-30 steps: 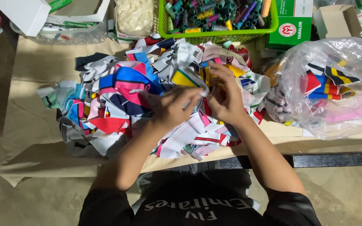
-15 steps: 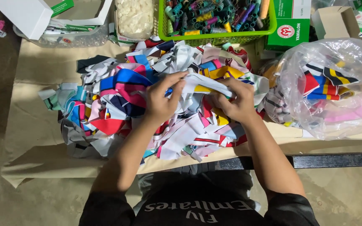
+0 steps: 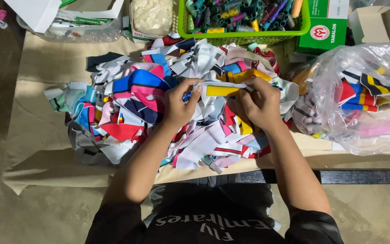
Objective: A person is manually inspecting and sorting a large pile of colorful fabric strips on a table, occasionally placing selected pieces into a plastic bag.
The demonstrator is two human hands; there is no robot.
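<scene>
A heap of colourful fabric scraps (image 3: 127, 104) covers the middle of a paper-covered table (image 3: 46, 149). Above the heap my left hand (image 3: 179, 106) and my right hand (image 3: 258, 104) stretch a white and yellow fabric strip (image 3: 222, 89) between them. The left hand pinches its left end, the right hand grips its right end. Red, pink, blue and white pieces lie under both hands.
A clear plastic bag (image 3: 362, 95) full of fabric pieces sits at the right. A green basket (image 3: 244, 36) of thread spools stands at the back. Beside it are a green box (image 3: 323, 27), a cardboard box (image 3: 378, 22) and a clear tray (image 3: 75, 27).
Both hands have moved up and away from the near part of the heap. They now hold the white and yellow strip spread out between them.
</scene>
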